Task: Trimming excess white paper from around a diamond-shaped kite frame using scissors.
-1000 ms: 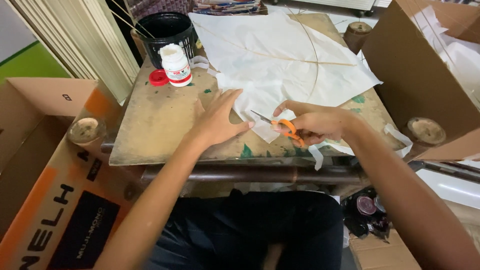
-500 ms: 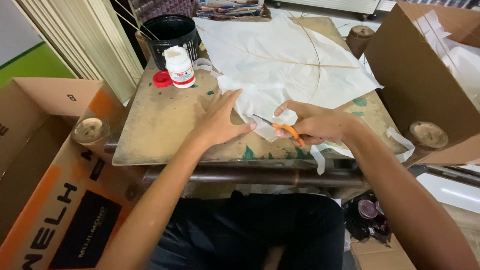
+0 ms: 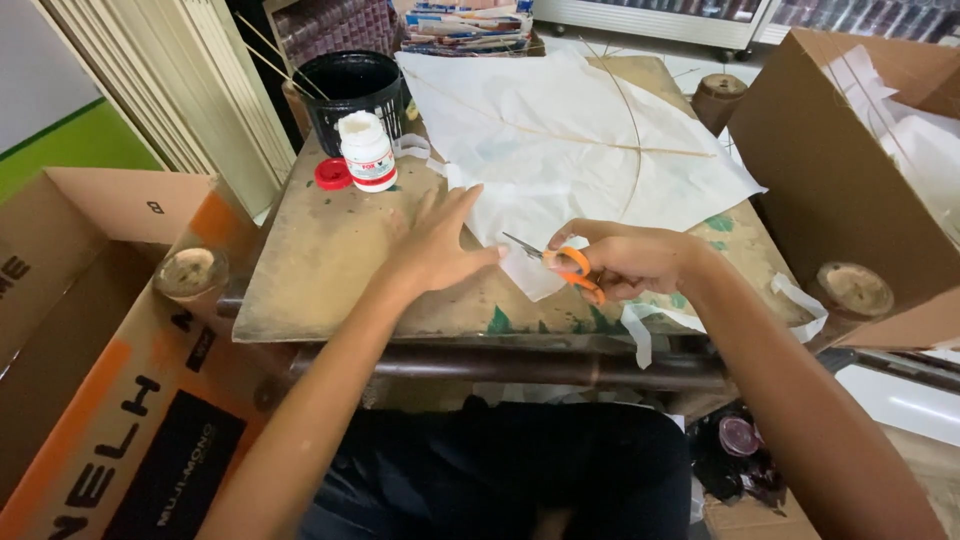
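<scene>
A large sheet of white paper point(image 3: 575, 140) with thin sticks glued across it lies on a worn wooden board point(image 3: 330, 260). My right hand point(image 3: 630, 258) grips orange-handled scissors point(image 3: 560, 262), blades pointing left into the paper's near edge. My left hand point(image 3: 440, 245) lies flat with fingers spread, pressing the paper's lower left corner onto the board, just left of the blades. Cut white strips point(image 3: 800, 300) hang off the board's near right edge.
A white glue bottle point(image 3: 367, 150) with its red cap point(image 3: 332, 173) beside it stands at the board's far left, in front of a black bucket point(image 3: 352, 85) holding sticks. Open cardboard boxes point(image 3: 90, 330) point(image 3: 850, 170) flank the board. Stacked papers point(image 3: 470, 25) lie beyond.
The scissors' blades have moved a little left along the paper's edge. My left hand has shifted slightly and still presses the paper down.
</scene>
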